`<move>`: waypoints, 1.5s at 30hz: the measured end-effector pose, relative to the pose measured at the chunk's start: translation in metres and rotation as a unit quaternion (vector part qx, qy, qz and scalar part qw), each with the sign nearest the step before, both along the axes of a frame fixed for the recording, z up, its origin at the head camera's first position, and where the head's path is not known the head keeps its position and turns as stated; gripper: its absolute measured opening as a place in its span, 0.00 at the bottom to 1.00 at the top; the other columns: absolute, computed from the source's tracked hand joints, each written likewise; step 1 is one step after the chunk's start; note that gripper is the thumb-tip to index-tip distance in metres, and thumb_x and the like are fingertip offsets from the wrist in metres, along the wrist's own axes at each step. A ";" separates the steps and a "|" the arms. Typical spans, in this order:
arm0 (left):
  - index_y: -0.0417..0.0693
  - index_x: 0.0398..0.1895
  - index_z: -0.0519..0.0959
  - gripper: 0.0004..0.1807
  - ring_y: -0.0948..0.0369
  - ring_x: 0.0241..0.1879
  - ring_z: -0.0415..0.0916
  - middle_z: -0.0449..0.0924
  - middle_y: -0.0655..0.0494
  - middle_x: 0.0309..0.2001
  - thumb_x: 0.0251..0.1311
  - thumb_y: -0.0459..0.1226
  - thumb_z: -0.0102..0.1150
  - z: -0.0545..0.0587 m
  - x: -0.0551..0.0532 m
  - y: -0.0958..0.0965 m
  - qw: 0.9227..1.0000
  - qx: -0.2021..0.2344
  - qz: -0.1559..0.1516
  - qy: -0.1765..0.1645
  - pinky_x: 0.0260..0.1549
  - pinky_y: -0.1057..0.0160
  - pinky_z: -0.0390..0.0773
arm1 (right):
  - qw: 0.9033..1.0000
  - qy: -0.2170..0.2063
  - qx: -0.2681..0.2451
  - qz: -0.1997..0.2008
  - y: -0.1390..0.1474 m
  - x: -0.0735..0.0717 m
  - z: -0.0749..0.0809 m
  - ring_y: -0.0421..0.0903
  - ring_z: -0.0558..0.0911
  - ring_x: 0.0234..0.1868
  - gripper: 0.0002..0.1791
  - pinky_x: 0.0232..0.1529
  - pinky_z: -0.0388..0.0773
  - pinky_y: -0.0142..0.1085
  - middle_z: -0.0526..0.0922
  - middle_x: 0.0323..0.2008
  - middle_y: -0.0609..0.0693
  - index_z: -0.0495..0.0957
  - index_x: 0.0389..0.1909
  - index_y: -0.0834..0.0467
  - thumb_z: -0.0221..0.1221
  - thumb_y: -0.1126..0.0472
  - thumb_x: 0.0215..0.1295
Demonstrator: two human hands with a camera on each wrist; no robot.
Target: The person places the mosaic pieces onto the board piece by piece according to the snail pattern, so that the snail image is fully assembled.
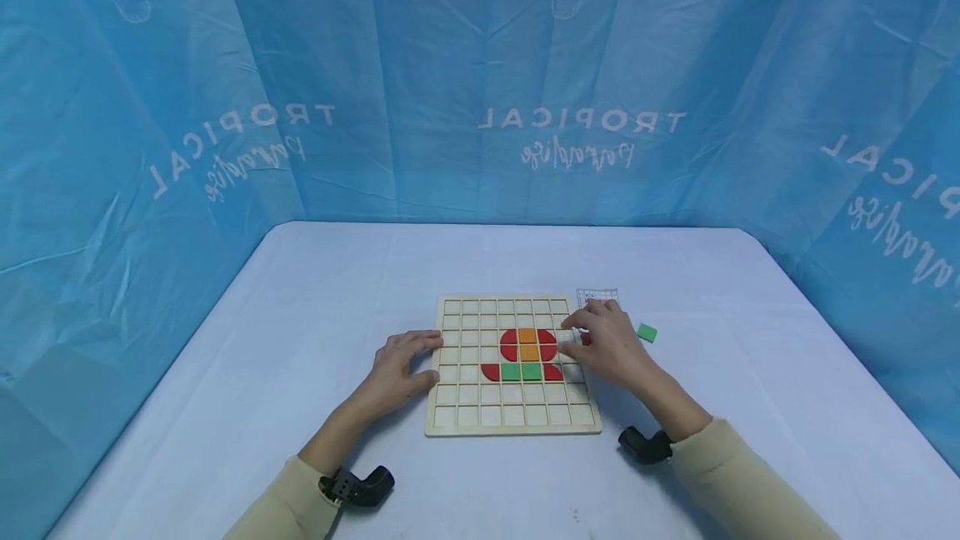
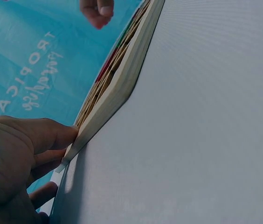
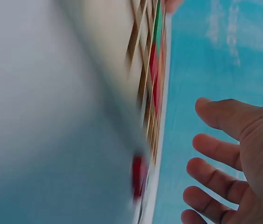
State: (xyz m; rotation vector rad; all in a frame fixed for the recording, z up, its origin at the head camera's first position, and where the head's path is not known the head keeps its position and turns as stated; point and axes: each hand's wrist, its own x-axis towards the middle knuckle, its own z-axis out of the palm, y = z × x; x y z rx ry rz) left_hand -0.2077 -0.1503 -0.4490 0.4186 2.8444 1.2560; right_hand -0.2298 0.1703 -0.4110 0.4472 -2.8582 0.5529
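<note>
A square wooden grid board [image 1: 468, 395] lies on the white table. Set into its cells are two orange square tiles [image 1: 528, 352] flanked by red curved tiles [image 1: 508, 346]. A lower row has two green square tiles [image 1: 521, 372] with a red curved tile at each end. My left hand [image 1: 397, 369] rests against the board's left edge, thumb and fingers spread along it. Above the board's right side hovers my right hand [image 1: 609, 344], fingers apart; the right wrist view shows nothing between them. A loose red piece [image 3: 138, 177] lies beside the board, mostly hidden under that hand in the head view.
Right of my right hand lies a loose green tile [image 1: 647, 332]. A printed grid sheet [image 1: 597, 294] sits just beyond the board's far right corner, partly covered by the hand. Blue printed curtains [image 1: 480, 65] stand behind the table [image 1: 337, 273] and along both sides.
</note>
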 end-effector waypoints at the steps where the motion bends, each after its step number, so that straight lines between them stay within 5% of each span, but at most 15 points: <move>1: 0.46 0.58 0.74 0.26 0.49 0.66 0.56 0.69 0.53 0.65 0.52 0.34 0.61 0.000 0.000 0.000 1.000 -0.001 -0.001 0.001 0.66 0.40 0.48 | 1.000 -0.001 0.001 -0.012 0.009 -0.002 0.000 0.51 0.70 0.47 0.17 0.46 0.69 0.46 0.79 0.42 0.52 0.83 0.41 0.54 0.69 0.53 0.50; 12: 0.45 0.58 0.74 0.26 0.48 0.67 0.55 0.68 0.52 0.65 0.52 0.34 0.60 0.002 0.001 0.000 1.000 0.005 -0.002 -0.004 0.65 0.39 0.47 | 0.991 -0.067 -0.004 -0.117 0.081 -0.013 -0.008 0.59 0.68 0.49 0.23 0.43 0.72 0.49 0.76 0.47 0.62 0.80 0.49 0.60 0.66 0.52 0.53; 24: 0.46 0.58 0.75 0.26 0.49 0.66 0.56 0.69 0.52 0.65 0.51 0.34 0.61 0.002 0.002 0.001 1.000 0.002 0.003 0.002 0.65 0.40 0.48 | 0.990 -0.063 0.005 -0.126 0.110 -0.016 -0.020 0.59 0.70 0.44 0.22 0.37 0.69 0.46 0.78 0.43 0.64 0.80 0.46 0.64 0.65 0.55 0.53; 45: 0.45 0.58 0.75 0.27 0.49 0.66 0.57 0.69 0.52 0.64 0.51 0.33 0.61 0.000 0.002 0.001 1.000 0.004 0.005 0.002 0.65 0.40 0.48 | 0.988 -0.063 -0.006 -0.141 0.113 -0.012 -0.023 0.57 0.70 0.43 0.18 0.36 0.68 0.46 0.78 0.41 0.63 0.81 0.45 0.64 0.63 0.58 0.56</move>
